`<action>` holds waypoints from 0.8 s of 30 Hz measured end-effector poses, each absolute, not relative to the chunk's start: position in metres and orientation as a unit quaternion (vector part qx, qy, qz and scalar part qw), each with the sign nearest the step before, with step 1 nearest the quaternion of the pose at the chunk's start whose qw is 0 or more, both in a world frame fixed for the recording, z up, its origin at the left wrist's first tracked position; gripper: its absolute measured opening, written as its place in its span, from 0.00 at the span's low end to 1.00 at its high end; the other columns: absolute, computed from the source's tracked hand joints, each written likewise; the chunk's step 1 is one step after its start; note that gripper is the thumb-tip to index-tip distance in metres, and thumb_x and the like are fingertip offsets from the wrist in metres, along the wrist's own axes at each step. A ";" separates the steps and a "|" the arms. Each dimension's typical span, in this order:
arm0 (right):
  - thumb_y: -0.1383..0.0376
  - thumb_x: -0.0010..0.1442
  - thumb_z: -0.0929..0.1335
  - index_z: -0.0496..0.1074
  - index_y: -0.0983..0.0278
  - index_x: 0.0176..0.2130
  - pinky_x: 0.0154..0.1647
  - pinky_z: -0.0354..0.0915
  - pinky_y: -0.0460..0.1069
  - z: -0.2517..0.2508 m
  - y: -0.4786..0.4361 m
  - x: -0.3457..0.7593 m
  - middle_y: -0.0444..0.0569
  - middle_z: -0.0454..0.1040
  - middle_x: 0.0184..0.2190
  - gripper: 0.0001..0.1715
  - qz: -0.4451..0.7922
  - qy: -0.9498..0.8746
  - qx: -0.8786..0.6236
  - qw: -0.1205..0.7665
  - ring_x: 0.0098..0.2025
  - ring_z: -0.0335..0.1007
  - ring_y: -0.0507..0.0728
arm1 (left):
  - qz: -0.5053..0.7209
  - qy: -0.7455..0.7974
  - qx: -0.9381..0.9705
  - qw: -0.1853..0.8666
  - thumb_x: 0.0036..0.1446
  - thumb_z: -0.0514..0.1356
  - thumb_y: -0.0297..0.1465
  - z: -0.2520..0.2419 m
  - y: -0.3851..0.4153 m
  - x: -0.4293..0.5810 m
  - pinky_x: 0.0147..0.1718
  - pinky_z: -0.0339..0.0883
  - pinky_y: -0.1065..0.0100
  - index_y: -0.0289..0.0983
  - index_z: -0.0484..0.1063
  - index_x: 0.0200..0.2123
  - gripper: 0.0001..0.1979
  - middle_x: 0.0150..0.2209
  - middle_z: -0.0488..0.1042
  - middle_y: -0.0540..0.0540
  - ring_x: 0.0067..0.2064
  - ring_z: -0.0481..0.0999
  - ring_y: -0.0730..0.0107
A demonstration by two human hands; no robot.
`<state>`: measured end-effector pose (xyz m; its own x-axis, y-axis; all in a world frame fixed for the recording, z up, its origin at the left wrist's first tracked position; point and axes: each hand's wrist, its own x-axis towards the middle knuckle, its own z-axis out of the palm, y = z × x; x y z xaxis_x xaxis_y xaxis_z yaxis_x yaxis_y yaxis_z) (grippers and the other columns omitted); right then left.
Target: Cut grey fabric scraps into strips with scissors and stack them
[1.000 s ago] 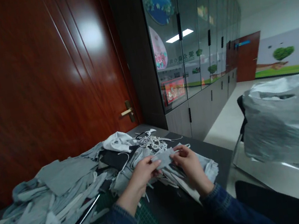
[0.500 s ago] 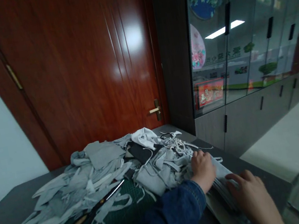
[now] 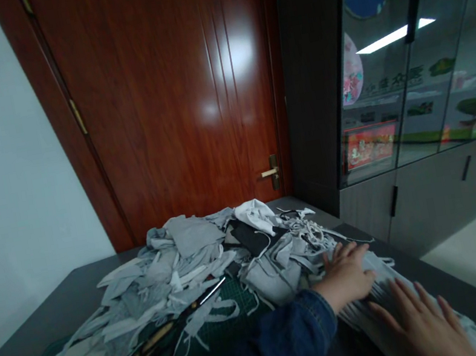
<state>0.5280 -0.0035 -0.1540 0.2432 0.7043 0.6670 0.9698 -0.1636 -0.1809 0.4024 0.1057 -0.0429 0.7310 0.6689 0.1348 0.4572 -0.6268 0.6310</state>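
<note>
Nearest, the right hand (image 3: 429, 319) lies with its fingers spread open on a row of stacked grey cloth pieces (image 3: 378, 268) at the right side of the counter (image 3: 64, 301), and just beyond it the left hand (image 3: 347, 275) (its sleeve (image 3: 288, 335) dark blue) rests on the same row, fingers also parted. Farther left, a bladed tool (image 3: 191, 306) lies beside a loose heap of grey cloth scraps (image 3: 197, 234), with a white cloth (image 3: 256, 216) behind, near the brown door (image 3: 162, 111).
</note>
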 end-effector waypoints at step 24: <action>0.69 0.55 0.64 0.83 0.61 0.39 0.50 0.66 0.49 -0.097 0.086 0.234 0.48 0.82 0.40 0.18 0.415 -0.731 -0.371 0.394 0.46 0.76 0.59 | 0.403 0.647 0.587 0.272 0.52 0.63 0.36 0.015 0.217 -0.012 0.48 0.71 0.61 0.38 0.74 0.55 0.26 0.51 0.80 0.38 0.54 0.78 0.54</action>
